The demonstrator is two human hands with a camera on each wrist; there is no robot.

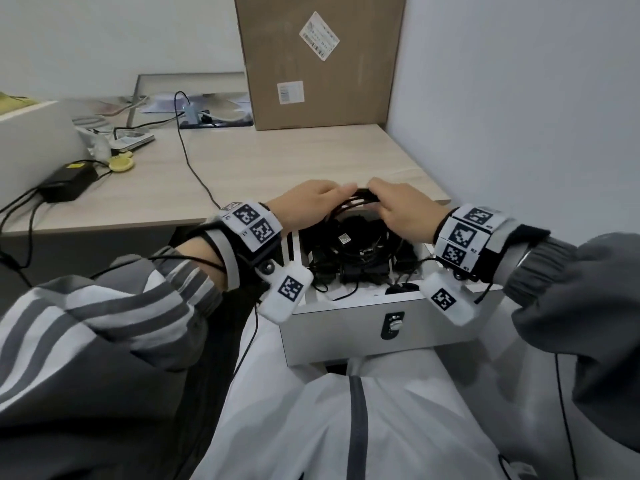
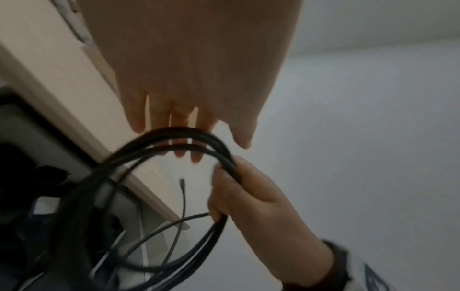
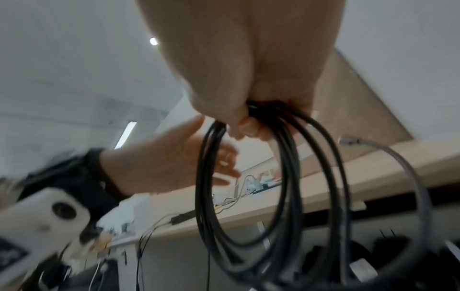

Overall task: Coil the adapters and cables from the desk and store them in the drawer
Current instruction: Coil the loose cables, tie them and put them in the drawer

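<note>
A black cable coil (image 1: 360, 195) hangs over the open white drawer (image 1: 346, 304). My right hand (image 1: 398, 207) grips the top of the coil (image 3: 202, 187); in the right wrist view its fingers (image 3: 248, 128) are curled round the bunched loops. My left hand (image 1: 313, 199) lies beside it with fingers straight, touching the loops (image 2: 181, 129) from behind. The right hand (image 2: 244, 189) shows there closed on the strands, and a loose plug end (image 2: 182, 183) dangles inside the loop. Black adapters and cables (image 1: 356, 252) fill the drawer below.
On the wooden desk (image 1: 277, 161), a black power brick (image 1: 67, 183) lies at the left, and a thin black cable (image 1: 194, 168) runs across it. A cardboard box (image 1: 322, 60) stands at the back against the wall. Clutter and a yellow object (image 1: 121, 162) sit at far left.
</note>
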